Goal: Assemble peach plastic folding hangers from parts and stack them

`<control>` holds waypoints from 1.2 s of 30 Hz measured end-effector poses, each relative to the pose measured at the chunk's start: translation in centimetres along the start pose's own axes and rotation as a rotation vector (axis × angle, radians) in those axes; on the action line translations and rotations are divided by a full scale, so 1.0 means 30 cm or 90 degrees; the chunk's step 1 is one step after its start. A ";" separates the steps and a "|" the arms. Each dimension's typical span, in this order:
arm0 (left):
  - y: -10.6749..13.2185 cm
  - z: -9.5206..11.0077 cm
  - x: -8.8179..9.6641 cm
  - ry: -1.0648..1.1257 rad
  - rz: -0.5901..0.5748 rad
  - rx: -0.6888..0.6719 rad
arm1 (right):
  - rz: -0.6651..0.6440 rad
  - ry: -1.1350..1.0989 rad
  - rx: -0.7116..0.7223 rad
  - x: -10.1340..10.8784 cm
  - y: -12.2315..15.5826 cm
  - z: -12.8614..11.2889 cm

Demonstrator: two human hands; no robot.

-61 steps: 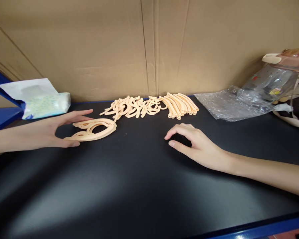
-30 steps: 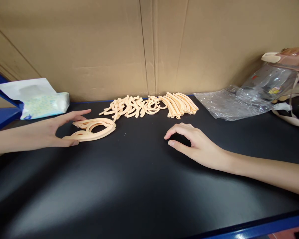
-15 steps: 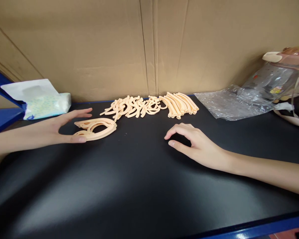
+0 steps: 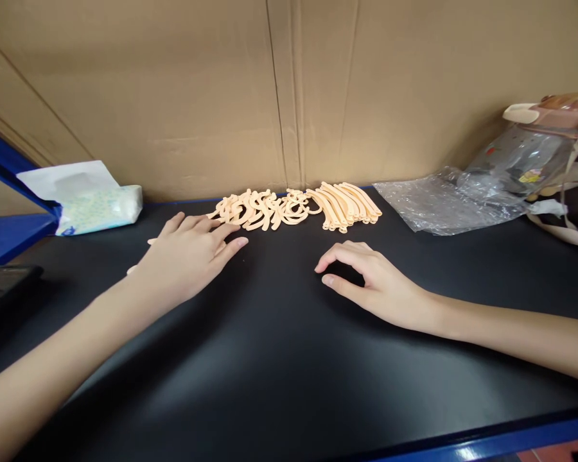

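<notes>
My left hand (image 4: 185,253), palm down with its fingers spread, is over a beige plastic piece like a folded hanger (image 4: 131,270). Only small bits of that piece show past the hand. Its fingertips reach the near left side of a heap of curved beige plastic parts (image 4: 257,210); whether they touch is unclear. Just right of the heap lies a row of long, slightly bent beige strips (image 4: 349,206). My right hand (image 4: 370,276) rests on the black tabletop nearer me, fingers loosely curved and apart from the thumb, holding nothing.
A tissue pack (image 4: 101,208) lies at the back left, with a dark flat object (image 4: 7,289) at the left edge. On the right are a clear plastic bag (image 4: 414,202) and a transparent bottle (image 4: 525,154) with a strap. A cardboard wall (image 4: 197,96) closes off the back.
My left hand has swung right and turned palm down, now covering most of the beige hanger-like piece. My right hand has stayed in place. The dark object at left has come into view.
</notes>
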State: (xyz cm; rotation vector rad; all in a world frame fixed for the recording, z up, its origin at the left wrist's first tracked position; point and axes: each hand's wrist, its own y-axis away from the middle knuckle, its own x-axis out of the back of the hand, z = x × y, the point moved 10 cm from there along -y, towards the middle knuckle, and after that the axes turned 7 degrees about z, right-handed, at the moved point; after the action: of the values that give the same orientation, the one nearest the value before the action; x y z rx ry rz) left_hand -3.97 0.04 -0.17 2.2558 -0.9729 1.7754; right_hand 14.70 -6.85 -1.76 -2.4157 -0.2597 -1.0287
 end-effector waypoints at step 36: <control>0.037 0.146 0.066 0.056 0.180 -0.042 | -0.013 0.010 0.006 -0.013 -0.001 0.001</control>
State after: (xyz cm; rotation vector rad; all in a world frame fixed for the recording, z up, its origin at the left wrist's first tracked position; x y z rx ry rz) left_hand -0.70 -3.64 -0.07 2.0659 -1.3682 1.8959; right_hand 14.43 -6.81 -2.05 -2.4005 -0.2845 -1.0522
